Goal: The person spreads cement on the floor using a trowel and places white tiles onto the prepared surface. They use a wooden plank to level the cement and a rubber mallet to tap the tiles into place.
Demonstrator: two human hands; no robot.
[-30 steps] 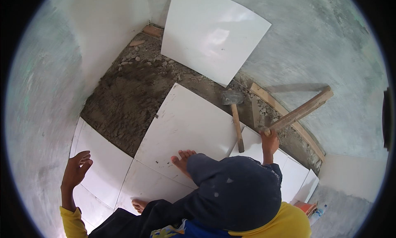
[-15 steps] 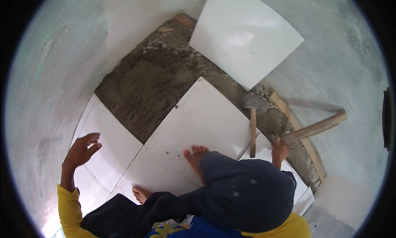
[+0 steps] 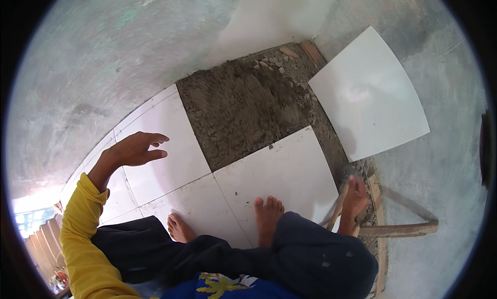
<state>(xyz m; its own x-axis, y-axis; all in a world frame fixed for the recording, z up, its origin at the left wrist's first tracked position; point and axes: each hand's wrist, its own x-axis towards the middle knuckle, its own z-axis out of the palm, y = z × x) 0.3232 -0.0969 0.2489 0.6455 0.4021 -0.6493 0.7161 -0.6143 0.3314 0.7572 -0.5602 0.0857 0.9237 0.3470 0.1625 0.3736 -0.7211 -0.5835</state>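
Mallet with a pale wooden handle and a dark, blunt head (image 3: 338, 205) is located at the right-hand edge of the laid tiling, its handle pointing back toward the person's right knee. The right hand (image 3: 355, 199) is beside this handle, at the end near the head; the area is blurred, and it cannot be told whether the fingers are closed on the mallet or how far they are open. The left hand (image 3: 135, 149) is raised over a white, square, glossy floor tile (image 3: 168, 162), its fingers (image 3: 159, 138) loosely curved and well parted from the thumb, with nothing held. A brown, rough-textured mortar bed (image 3: 240, 112) occupies the space between that tile and a second white, glossy tile (image 3: 290, 177), on which the bare right foot (image 3: 268, 221) is placed. The bare left foot (image 3: 180, 229) stands on adjoining white tiling. A large, loose white tile (image 3: 370, 99) appears propped against the grey plastered wall (image 3: 450, 123), its lower edge near the mortar bed. A brown, squared wooden bar (image 3: 406, 230) extends to the right of the right wrist, crossing a long, flat wooden strip (image 3: 382, 263) set along the wall. Grey-white stone fragments (image 3: 269, 64) lie at the far end of the mortar bed.
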